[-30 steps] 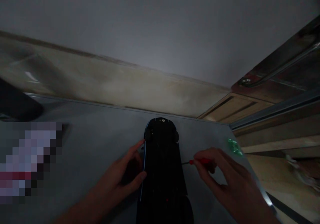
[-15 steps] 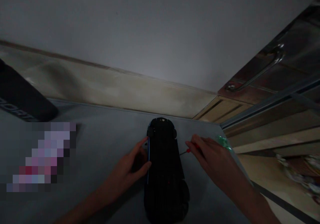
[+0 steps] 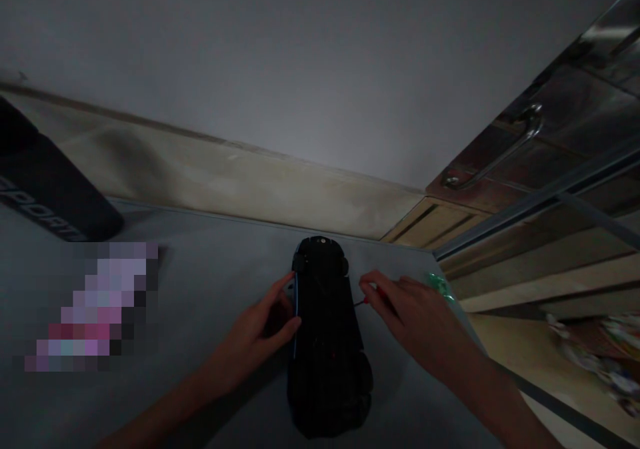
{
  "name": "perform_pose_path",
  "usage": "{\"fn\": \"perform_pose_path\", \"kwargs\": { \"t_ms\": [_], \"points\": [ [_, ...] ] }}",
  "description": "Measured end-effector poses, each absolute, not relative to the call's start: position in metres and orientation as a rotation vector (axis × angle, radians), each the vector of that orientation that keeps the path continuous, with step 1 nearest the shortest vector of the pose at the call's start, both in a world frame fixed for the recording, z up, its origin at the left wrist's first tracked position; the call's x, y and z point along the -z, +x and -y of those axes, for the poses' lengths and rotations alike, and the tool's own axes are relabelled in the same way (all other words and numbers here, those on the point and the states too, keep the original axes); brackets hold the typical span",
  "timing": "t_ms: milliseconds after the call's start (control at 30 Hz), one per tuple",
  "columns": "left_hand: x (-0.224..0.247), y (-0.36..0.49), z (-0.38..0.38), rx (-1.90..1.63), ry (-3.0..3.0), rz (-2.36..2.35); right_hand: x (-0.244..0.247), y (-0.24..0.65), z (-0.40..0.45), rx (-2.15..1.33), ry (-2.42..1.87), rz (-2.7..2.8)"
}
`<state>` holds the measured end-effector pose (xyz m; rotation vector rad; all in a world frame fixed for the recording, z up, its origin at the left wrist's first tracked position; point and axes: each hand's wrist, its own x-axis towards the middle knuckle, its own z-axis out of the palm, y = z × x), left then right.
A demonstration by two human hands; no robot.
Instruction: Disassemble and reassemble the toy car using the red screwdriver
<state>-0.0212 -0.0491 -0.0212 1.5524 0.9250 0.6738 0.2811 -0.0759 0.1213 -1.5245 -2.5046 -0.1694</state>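
Note:
A dark toy car lies upside down on the grey table, its black underside up and a strip of blue body along its left edge. The thumb and a fingertip of my left hand press against that left side, steadying it. At the car's right edge, my right hand pinches a small screwdriver by its red handle. Its thin shaft points left to the car's side. Dim light hides whether the tip touches the car, and most of the handle is covered by my fingers.
A pixelated flat item lies on the table at left, by a black cylinder with "SPORT" lettering. Green crinkled plastic sits near the right table edge. A wall stands behind; a metal handle is at upper right.
My right hand with the screwdriver has come slightly closer to the toy car. The whole view has shifted a little; my left hand keeps its place on the car's side.

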Motion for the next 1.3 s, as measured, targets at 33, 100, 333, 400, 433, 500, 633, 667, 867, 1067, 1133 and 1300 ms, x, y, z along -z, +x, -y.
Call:
{"fn": "perform_pose_path", "kwargs": {
  "t_ms": [33,100,333,400,433,500,633,667,867,1067,1133,1300],
  "points": [
    [0.021,-0.021,0.049,-0.681,1.547,-0.920,-0.122,0.280,0.075,0.170,-1.520,2.501],
    [0.022,-0.022,0.049,-0.691,1.546,-0.910,-0.125,0.278,0.075,0.133,-1.469,2.508],
    [0.029,-0.023,0.047,-0.672,1.562,-0.898,-0.117,0.281,0.082,0.177,-1.550,2.499],
    [0.029,-0.023,0.047,-0.667,1.557,-0.897,-0.117,0.279,0.083,0.166,-1.562,2.465],
    [0.030,-0.023,0.047,-0.662,1.553,-0.901,-0.117,0.277,0.084,0.136,-1.542,2.447],
    [0.030,-0.023,0.047,-0.657,1.549,-0.905,-0.118,0.273,0.082,0.053,-1.492,2.422],
    [0.032,-0.022,0.046,-0.674,1.548,-0.878,-0.113,0.271,0.076,0.018,-1.468,2.415],
    [0.032,-0.022,0.047,-0.678,1.544,-0.876,-0.111,0.271,0.074,0.038,-1.486,2.416],
    [0.027,-0.020,0.047,-0.653,1.562,-0.910,-0.112,0.268,0.072,0.089,-1.455,2.424],
    [0.024,-0.019,0.047,-0.658,1.560,-0.917,-0.107,0.275,0.073,0.026,-1.519,2.385],
    [0.024,-0.020,0.047,-0.673,1.564,-0.915,-0.107,0.279,0.073,0.077,-1.611,2.362],
    [0.023,-0.021,0.049,-0.716,1.566,-0.895,-0.126,0.270,0.076,-0.131,-1.565,2.282]
  ]
}}
